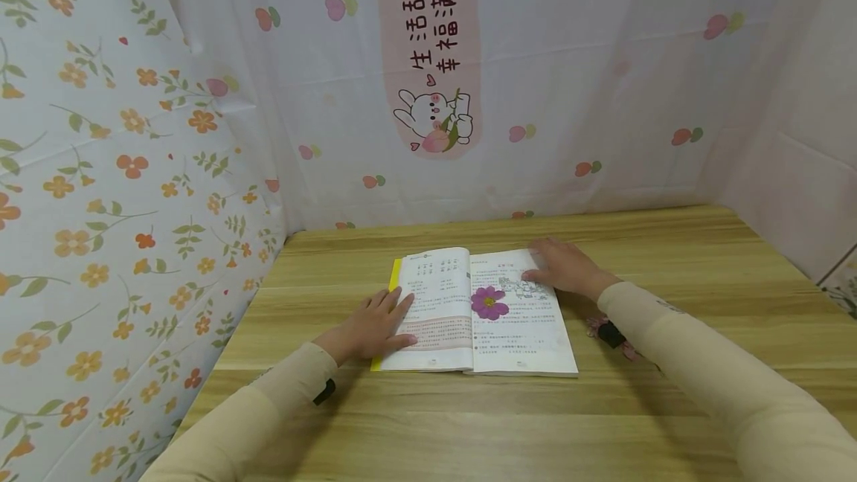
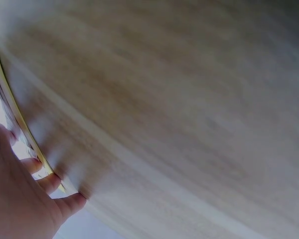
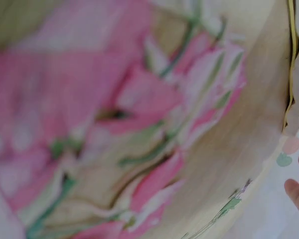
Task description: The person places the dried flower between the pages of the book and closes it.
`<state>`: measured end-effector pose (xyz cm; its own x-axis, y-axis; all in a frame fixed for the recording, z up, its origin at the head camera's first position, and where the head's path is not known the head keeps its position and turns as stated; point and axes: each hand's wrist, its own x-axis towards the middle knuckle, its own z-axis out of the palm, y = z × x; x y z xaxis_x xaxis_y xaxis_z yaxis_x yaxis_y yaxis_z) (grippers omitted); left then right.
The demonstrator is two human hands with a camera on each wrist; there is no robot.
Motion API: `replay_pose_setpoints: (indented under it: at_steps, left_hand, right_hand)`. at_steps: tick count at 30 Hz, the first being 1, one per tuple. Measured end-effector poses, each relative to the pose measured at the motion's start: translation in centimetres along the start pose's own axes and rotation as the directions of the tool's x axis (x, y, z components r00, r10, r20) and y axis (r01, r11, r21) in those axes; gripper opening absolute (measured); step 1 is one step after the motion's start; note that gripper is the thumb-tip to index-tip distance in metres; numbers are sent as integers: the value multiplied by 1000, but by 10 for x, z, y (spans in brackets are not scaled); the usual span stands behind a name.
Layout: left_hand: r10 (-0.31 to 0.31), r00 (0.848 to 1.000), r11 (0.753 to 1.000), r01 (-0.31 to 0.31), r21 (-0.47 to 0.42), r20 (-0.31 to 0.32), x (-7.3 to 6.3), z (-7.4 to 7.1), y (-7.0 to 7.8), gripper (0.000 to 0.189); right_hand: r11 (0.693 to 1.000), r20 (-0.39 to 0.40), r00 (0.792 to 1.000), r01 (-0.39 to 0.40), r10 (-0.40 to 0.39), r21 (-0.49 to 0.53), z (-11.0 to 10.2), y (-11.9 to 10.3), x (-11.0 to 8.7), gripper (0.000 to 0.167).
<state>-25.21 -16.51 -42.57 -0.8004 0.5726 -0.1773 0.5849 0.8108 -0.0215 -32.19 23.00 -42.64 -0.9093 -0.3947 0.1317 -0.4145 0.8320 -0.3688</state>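
Note:
An open book [image 1: 522, 348] with printed pages and a yellow cover edge lies on the wooden table. On its right page, close to the centre fold, rests a purple flower [image 1: 489, 303] with a yellow centre. My left hand [image 1: 375, 326] lies spread over the left page's outer edge; in the left wrist view, fingertips [image 2: 75, 200] reach past the yellow cover edge [image 2: 21, 117]. At the upper outer corner of the right page my right hand [image 1: 569, 266] rests with fingers and thumb apart. Only its fingertips [image 3: 297, 191] show in the right wrist view.
Pink and white flowers [image 3: 149, 92] lie on the table beneath my right forearm, mostly covered in the head view. A thin stem with a green leaf [image 3: 232, 204] lies beyond them. Patterned cloths [image 1: 569, 80] hang behind the table and along its sides.

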Motion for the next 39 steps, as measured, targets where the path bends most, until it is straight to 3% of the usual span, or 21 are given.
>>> replay_pose_setpoints:
  at_steps: [6,8,10,12,16,20,23,29,32,35,39]
  left_hand:
    - [11,1000,1000,-11,7,-10,0,2,-2,82]
    - [12,1000,1000,-12,7,-9,1,3,-3,82]
    - [7,1000,1000,-7,6,0,1,4,-3,82]
    - [4,1000,1000,-4,4,6,2,5,-4,83]
    - [9,1000,1000,-9,3,4,2,5,-4,82]
    - [24,1000,1000,-24,1,-13,1,5,-4,81]
    - [25,1000,1000,-25,9,-11,1,4,-4,81]
    - [15,1000,1000,-15,22,-7,2,5,-3,82]
    - [11,1000,1000,-11,21,-2,2,5,-3,82]
    - [10,1000,1000,-10,20,3,2,5,-4,83]
    - [15,1000,1000,-15,17,-4,2,5,-3,83]
  right_hand:
    - [979,-26,998,-56,62,196,-6,-8,-1,71]
    - [952,-19,994,-94,104,292,-9,-12,-2,74]
    - [905,-3,988,-142,156,402,-12,-16,-3,78]
    - [833,31,977,-197,212,517,-15,-19,-3,81]
    - [654,105,953,-274,286,705,-22,-22,-4,85]
    - [538,142,937,-303,320,787,-27,-24,-7,88]
    - [444,146,941,-277,306,852,-30,-26,-10,87]
    - [105,179,960,-205,215,973,-32,-34,-17,77]
    - [-26,217,961,-215,172,976,-31,-42,-21,72]
    - [-123,244,960,-228,136,966,-25,-51,-26,57]
    - [-171,263,960,-244,97,955,-14,-64,-33,41]
